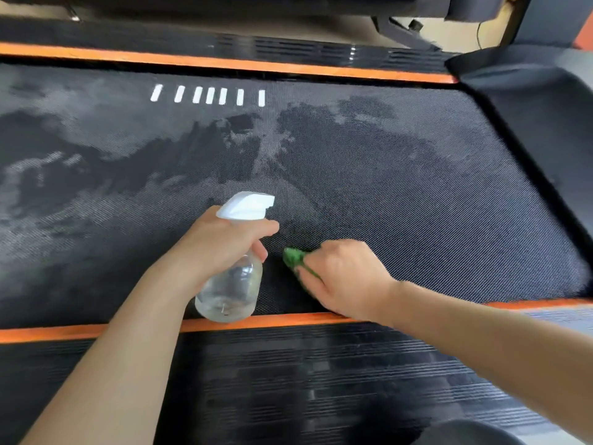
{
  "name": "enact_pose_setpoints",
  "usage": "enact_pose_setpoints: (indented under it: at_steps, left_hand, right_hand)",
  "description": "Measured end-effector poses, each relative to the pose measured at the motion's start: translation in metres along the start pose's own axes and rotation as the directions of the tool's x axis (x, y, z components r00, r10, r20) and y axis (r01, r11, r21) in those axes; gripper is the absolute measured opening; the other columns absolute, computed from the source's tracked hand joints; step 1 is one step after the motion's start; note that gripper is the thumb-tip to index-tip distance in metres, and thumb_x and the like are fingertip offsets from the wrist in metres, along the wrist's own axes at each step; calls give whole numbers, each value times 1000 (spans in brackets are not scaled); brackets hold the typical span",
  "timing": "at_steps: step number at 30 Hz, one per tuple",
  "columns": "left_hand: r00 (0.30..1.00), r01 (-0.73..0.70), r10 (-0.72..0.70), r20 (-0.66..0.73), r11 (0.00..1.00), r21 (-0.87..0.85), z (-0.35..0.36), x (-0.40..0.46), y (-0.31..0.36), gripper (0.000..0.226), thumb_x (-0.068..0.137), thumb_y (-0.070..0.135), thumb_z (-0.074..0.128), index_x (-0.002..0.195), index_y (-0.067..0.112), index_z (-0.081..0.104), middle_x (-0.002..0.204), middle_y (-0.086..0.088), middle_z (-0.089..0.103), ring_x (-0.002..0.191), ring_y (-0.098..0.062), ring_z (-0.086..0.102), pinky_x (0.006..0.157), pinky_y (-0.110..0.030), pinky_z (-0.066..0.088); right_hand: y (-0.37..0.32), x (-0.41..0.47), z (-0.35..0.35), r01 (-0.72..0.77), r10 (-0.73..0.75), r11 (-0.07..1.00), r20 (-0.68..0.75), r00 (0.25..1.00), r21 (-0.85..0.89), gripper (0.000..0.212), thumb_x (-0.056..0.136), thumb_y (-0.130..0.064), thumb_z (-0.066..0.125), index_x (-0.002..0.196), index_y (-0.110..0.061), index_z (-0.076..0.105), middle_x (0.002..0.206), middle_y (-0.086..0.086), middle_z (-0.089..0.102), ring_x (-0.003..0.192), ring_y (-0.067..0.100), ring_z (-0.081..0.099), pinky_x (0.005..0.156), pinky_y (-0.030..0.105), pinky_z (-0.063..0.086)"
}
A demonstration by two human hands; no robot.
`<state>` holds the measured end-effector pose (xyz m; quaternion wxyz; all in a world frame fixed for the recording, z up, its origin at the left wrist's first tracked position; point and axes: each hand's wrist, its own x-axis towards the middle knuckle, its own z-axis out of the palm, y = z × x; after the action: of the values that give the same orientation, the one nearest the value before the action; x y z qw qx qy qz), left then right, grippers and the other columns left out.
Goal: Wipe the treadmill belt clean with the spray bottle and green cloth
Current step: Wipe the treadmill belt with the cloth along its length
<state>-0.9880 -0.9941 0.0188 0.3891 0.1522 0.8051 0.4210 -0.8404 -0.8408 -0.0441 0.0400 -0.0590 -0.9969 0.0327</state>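
The belt (401, 194) extends ahead of both grips, patchy grey to the left. The bottle (229, 290) hangs tilted in the left hand (221, 242), fingers curled round its neck. Just right, the right hand (345, 277) presses the cloth (293, 258) onto the belt, fingers curled over it.

Your clear spray bottle (229, 289), white-nozzled, tilts above the treadmill belt (401, 187); the bunched green cloth (294, 258) presses the belt just beside it.

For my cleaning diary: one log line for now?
left hand: holds spray bottle | right hand: presses green cloth on belt | dusty patches left
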Motion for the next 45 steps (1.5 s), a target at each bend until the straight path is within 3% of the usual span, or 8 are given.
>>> enact_pose_setpoints:
  at_steps: [4,7,11,16,20,28,35,45]
  left_hand:
    - [1000,-3,3,13,1000,1,5,3,0,17,89,43,76,100,30,76,74,2,80,81,-11,67,77,-30,50]
    - [1000,-5,5,19,1000,13,4,5,-1,16,89,44,75,101,34,75,75,3,80,88,-14,70,88,-34,53]
    - [1000,-12,12,18,1000,23,4,6,0,16,89,45,76,96,30,77,76,4,80,98,-18,72,93,-38,54]
    - [999,-21,20,44,999,36,8,10,3,17,89,45,74,101,32,75,76,2,80,92,-18,72,94,-42,56]
    - [999,-11,10,43,999,45,10,10,3,17,90,44,74,96,28,75,74,4,80,90,-15,70,90,-38,53]
    - [1000,5,-5,13,999,37,9,9,3,23,88,47,75,99,27,76,75,3,80,87,-13,71,87,-35,53]
    - [997,51,-50,-64,999,15,8,13,4,29,85,48,76,89,20,78,73,7,79,84,-14,74,87,-37,57]
    - [982,101,-101,-162,995,-9,-1,5,6,26,82,45,78,95,25,68,89,-3,81,87,-17,75,85,-37,57]
  right_hand:
    - [33,7,1,244,-238,968,82,968,-61,45,101,-42,32,70,-17,54,67,3,58,65,31,56,61,39,51]
    - [76,57,-9,-79,75,971,-25,997,-224,54,102,-47,20,76,-17,56,71,5,61,65,32,60,60,36,51]
    - [90,84,0,-484,471,861,-115,875,-157,43,102,-41,30,73,-17,51,75,6,64,70,33,61,61,36,45]
    - [28,7,5,-120,114,991,-112,987,-56,42,97,-42,38,66,-18,54,61,6,55,54,32,55,50,33,42]
    - [41,-5,5,204,-205,977,-20,978,-58,39,99,-39,40,67,-19,52,63,-1,55,61,26,53,57,34,44]
    - [80,94,8,-374,351,905,-138,926,-203,45,104,-42,29,77,-17,56,72,5,63,69,33,62,56,33,37]
    - [31,-5,12,-12,4,998,-123,992,-69,39,96,-41,42,66,-19,53,62,0,58,60,30,57,51,35,45]
    - [34,-16,16,6,-24,996,-216,976,-86,38,95,-39,42,62,-21,48,59,-4,55,60,25,54,55,32,43]
